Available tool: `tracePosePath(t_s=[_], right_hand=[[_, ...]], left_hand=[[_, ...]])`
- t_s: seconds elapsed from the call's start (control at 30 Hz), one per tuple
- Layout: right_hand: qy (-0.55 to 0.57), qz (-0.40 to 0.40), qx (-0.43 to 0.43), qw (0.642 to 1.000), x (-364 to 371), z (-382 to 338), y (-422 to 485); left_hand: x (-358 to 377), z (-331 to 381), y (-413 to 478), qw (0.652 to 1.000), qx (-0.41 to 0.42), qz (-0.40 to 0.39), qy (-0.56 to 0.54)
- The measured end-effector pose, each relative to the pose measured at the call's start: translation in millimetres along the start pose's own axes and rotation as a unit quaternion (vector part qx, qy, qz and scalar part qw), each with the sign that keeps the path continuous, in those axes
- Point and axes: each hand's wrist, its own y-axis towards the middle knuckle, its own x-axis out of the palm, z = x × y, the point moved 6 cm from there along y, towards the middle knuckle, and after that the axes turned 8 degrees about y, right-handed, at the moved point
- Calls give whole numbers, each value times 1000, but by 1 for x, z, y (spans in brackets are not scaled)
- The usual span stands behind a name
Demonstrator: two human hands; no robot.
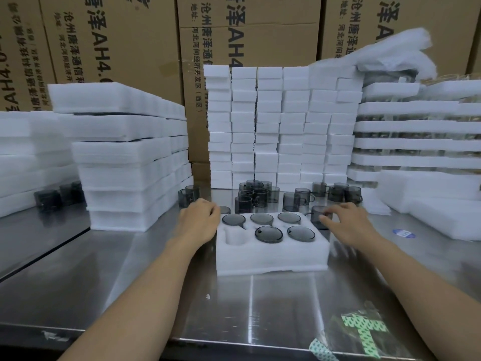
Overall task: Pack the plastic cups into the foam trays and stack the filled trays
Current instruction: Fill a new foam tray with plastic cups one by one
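Setting: steel table (161, 295) stood in front of a wall of printed cardboard boxes (117, 48), seen from above, with both bare forearms reaching forward.
Foam tray: white foam tray (270, 254) lay in the middle of the table, between the two hands.
Tray contents: five packed cups (268, 234) sat in its round pockets, showing as dark discs; three filled the far row and two the near row.
Empty pocket (233, 237): the near left pocket held nothing.
Right hand (346, 222): thumb and fingers were closed around a smoky grey cup (318, 217), which stood just beside the tray's far right corner.
Left hand (200, 220): it sat at the tray's far left corner with fingers curled. A half-hidden cup (224, 210) showed at the fingertips, but whether they gripped it could not be told.
Loose cups (260, 195): a cluster of grey handled cups stood on the table behind the tray, with more scattered to either side.
Left of the tray: a tall pile of foam trays (130, 157).
Behind: columns of white foam blocks (281, 126).
Right: stacked foam layers (406, 144) with clear items between them.
Near edge: green patterned tape (364, 329) lay by the right forearm.
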Motion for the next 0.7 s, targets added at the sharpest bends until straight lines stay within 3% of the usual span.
tracePosePath(t_s=[0.23, 0.37, 0.5, 0.6, 0.7], right_hand=[[109, 88, -1, 990, -18, -8, -11], [115, 214, -144, 959, -52, -58, -32], [124, 321, -305, 888, -70, -113, -67], [126, 344, -376, 851, -60, -145, -86], [123, 333, -399, 845, -46, -156, -92]], left_hand=[[-26, 15, -3, 989, 20, 100, -103], [-54, 49, -14, 951, 87, 158, -252], [-67, 79, -32, 932, 193, 202, -229], [-70, 94, -41, 922, 242, 219, -207], [-71, 97, -43, 914, 267, 248, -179]])
